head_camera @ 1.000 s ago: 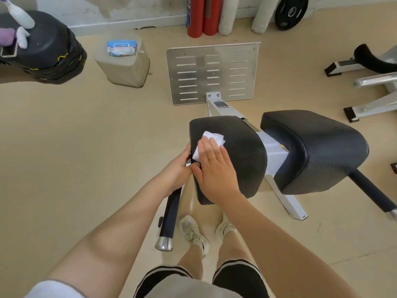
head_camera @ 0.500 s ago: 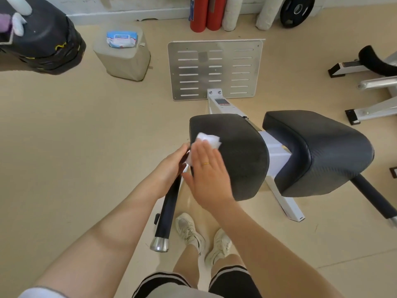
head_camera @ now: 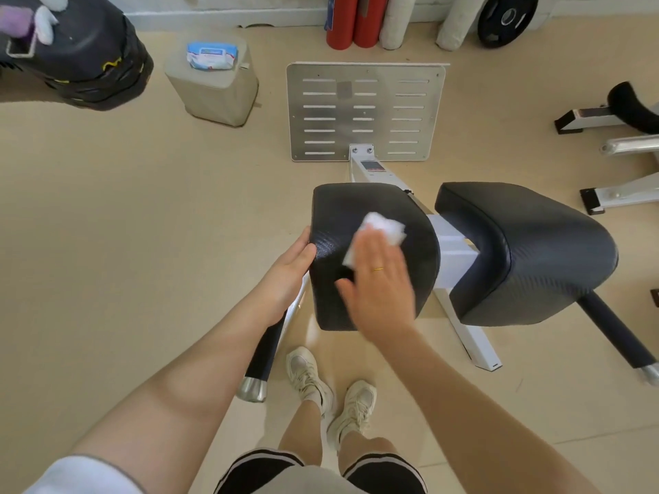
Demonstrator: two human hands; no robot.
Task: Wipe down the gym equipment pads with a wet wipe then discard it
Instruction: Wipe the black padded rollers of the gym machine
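Observation:
Two black padded cushions sit on a white metal frame. My right hand [head_camera: 379, 279] presses a white wet wipe [head_camera: 381, 229] flat onto the top of the left pad [head_camera: 356, 205]; part of the wipe sticks out beyond the fingertips. My left hand [head_camera: 290, 269] rests against the left edge of that same pad, fingers curled around its side. The right pad [head_camera: 527, 251] stands untouched beside it.
A wet wipe pack [head_camera: 212, 56] lies on a grey block [head_camera: 214, 94] at the back left. A slotted metal footplate [head_camera: 367, 112] lies ahead, black handles stick out low on both sides, other equipment frames stand at the right, and rollers and a weight plate [head_camera: 508, 17] lean on the wall.
My right hand has slid the wipe from the pad's left edge toward its middle and further up. My left hand has shifted slightly up along the pad's side.

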